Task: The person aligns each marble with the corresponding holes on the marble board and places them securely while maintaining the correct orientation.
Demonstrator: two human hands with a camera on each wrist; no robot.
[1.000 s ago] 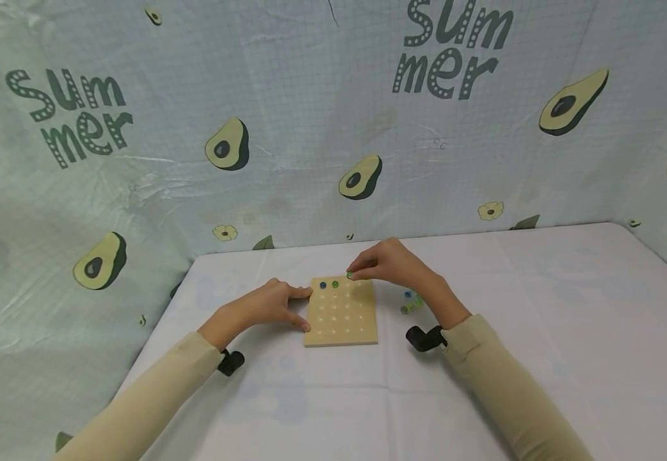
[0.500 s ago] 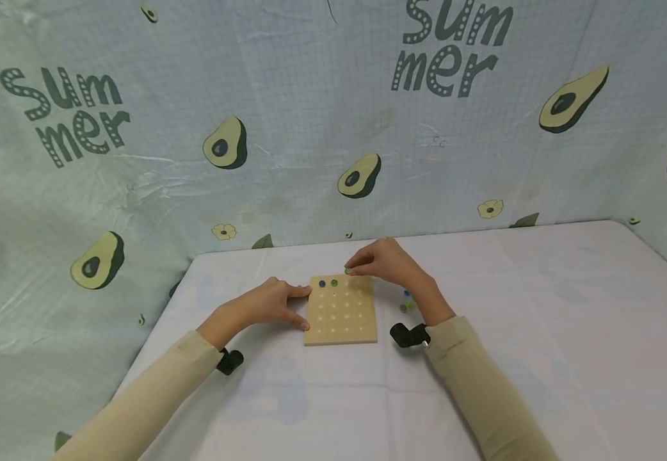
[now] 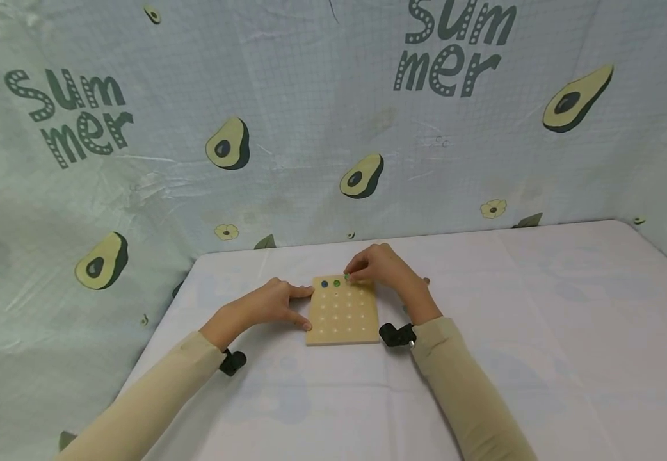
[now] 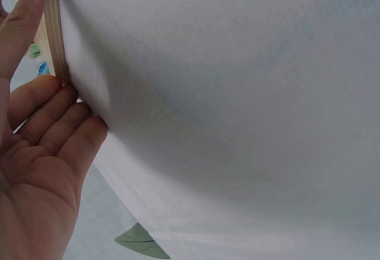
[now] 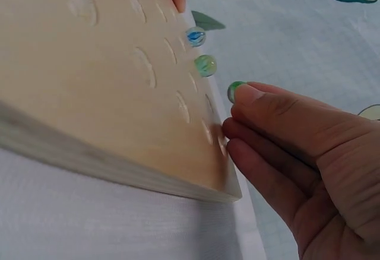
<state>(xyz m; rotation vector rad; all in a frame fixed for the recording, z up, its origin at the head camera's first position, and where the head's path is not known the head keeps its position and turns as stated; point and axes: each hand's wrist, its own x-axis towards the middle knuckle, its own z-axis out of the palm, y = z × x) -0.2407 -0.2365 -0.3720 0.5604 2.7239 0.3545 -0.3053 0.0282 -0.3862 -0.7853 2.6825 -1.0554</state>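
Observation:
A square wooden board (image 3: 342,323) with rows of round hollows lies on the table. In its far row sit a blue-streaked marble (image 5: 196,36) and, beside it, a green-streaked marble (image 5: 205,65). My right hand (image 3: 384,264) pinches another green marble (image 5: 233,91) between thumb and fingertip, close over the far row, just right of those two. The other right fingers are by the board's edge. My left hand (image 3: 267,302) touches the board's left edge, thumb and forefinger spread apart along it, other fingertips resting on the cloth in the left wrist view.
A white cloth (image 3: 333,410) covers the table. Behind it hangs a sheet (image 3: 293,192) printed with avocados and lettering. The loose marbles right of the board are mostly hidden behind my right wrist. A small black camera (image 3: 395,335) is strapped on that wrist.
My right hand first rises slightly, then lowers with the green marble toward the far row; its forearm swings left and covers the loose marbles. The left hand and board stay put.

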